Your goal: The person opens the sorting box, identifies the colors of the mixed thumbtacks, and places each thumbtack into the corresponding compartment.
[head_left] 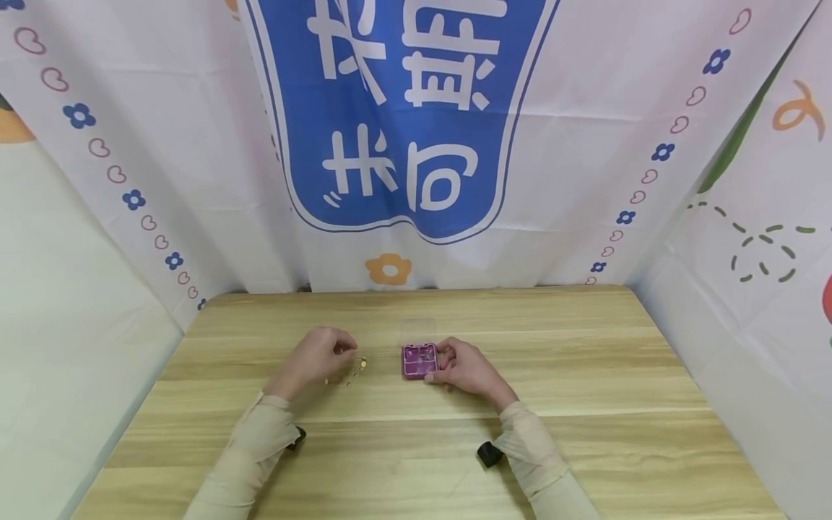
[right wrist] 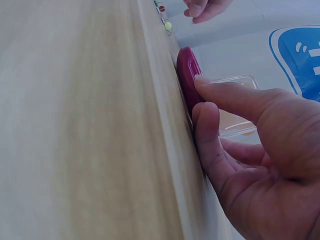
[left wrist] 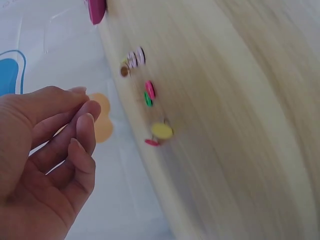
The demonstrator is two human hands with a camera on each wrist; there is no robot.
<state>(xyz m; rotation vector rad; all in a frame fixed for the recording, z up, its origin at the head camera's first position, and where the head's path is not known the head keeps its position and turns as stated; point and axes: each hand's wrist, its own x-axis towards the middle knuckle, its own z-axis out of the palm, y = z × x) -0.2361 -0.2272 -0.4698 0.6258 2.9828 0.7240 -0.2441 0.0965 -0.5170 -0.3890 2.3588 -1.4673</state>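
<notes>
My right hand point(head_left: 466, 370) grips the right side of a small purple compartment box point(head_left: 416, 367) on the table. The clear lid point(head_left: 418, 331) stands open on its far side. In the right wrist view, thumb and fingers pinch the edge of the box point(right wrist: 187, 75). To the left, my left hand point(head_left: 320, 355) hovers beside several tiny trinkets point(head_left: 363, 364), with thumb and index fingertips close together. Nothing shows between them, though a tiny thing could be hidden. In the left wrist view, the trinkets include a yellow disc point(left wrist: 162, 131), a pink disc point(left wrist: 150, 89) and a green one point(left wrist: 148, 99).
The wood-grain table point(head_left: 416, 462) ends at a hanging white cloth point(head_left: 552, 245) with a blue printed panel point(head_left: 403, 217). Printed sheets hang on both sides. Black devices point(head_left: 490, 454) sit by both wrists.
</notes>
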